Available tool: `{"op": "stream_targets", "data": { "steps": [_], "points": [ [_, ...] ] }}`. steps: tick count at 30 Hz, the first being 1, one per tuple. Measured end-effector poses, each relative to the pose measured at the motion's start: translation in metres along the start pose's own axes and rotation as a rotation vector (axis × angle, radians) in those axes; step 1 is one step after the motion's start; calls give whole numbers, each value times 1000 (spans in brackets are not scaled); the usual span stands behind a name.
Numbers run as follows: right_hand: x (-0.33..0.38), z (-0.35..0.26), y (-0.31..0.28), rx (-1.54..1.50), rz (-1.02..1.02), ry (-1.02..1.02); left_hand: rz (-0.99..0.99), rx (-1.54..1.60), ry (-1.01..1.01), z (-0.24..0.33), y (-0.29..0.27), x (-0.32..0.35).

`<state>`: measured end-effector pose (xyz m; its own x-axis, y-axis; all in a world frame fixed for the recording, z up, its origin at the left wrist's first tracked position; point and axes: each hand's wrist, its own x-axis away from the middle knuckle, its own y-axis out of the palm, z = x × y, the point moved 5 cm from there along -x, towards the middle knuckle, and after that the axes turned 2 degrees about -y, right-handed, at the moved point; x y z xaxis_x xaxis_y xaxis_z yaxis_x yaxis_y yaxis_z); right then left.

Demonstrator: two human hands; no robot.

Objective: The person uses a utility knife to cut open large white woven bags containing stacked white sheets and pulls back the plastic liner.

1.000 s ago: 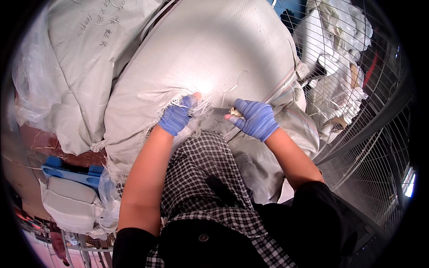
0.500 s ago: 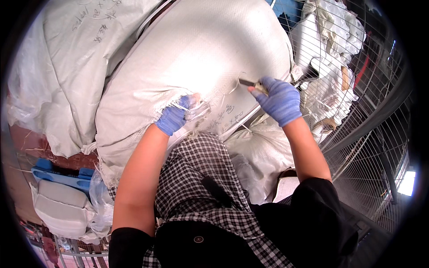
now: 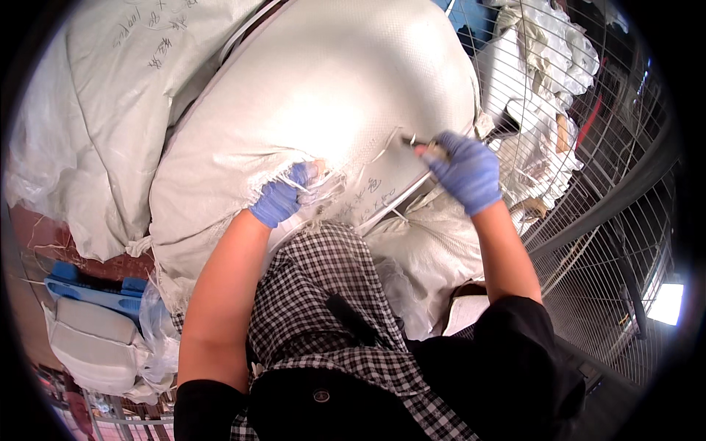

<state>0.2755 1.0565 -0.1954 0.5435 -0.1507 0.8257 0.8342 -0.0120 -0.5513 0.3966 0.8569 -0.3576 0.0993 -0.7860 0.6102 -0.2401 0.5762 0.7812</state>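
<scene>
A large white sack [image 3: 316,81] is filling the middle and top of the frame, its lower side lying against the checked apron [image 3: 316,275]. A wire cage [image 3: 607,209] is curving down the right side, and a second white sack [image 3: 121,125] is leaning in the upper left. A smaller pale sack [image 3: 430,246] is bulging just right of centre, below the big one.

Near the centre, the blue-gloved left hand [image 3: 282,197] is gripping the frayed edge [image 3: 323,191] of the large sack, its fingers clamped on the bunched fabric, though loose strands are partly hiding them. Right of centre, the right hand [image 3: 467,173] is holding a small knife [image 3: 409,140], its fingers wrapped around the handle; blur is softening the detail. The blade is pointing left, close to a thin loose thread [image 3: 384,151] on the sack's face; whether it is touching cannot be told.

For good handling, the left hand should be pulling the fabric taut while staying out of the blade's line, since its thumb tip is showing bare. Short, shallow strokes angled away from that hand would be safest, because a deep point could be nicking whatever is lying beneath the weave.
</scene>
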Motion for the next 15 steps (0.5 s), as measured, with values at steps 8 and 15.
{"op": "stream_targets", "data": {
  "steps": [8,15],
  "points": [
    [0,-61,37,57,-184,-234,-8,3,-6,7,9,7],
    [6,13,0,-119,-9,78,78,37,-4,7,5,5]
  ]
}}
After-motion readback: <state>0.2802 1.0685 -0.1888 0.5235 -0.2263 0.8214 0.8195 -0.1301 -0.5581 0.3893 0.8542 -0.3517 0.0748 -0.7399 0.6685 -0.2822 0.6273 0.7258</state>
